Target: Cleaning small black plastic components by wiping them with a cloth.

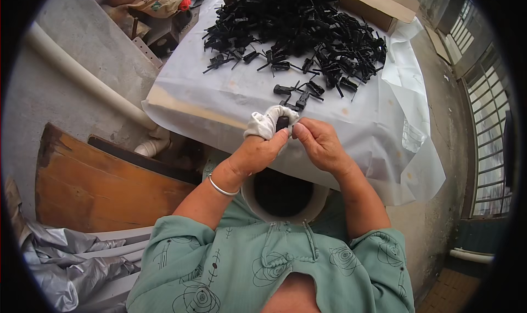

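Observation:
My left hand (258, 148) has white cloth wrapped over its fingers (267, 121) and pinches a small black plastic part (282, 123). My right hand (318, 143) grips the same part from the right, thumb and forefinger closed on it. Both hands meet over the near edge of a table covered in white paper (219, 99). Three loose black parts (299, 93) lie just beyond my fingers. A big heap of the same black plastic parts (302, 27) covers the far half of the table.
A white bucket with a dark inside (282, 195) sits on my lap under the hands. A wooden board (99, 181) leans at my left, with grey sheeting (66, 258) below it. A white pipe (88, 77) runs along the wall. Cardboard box (373, 5) at the far right.

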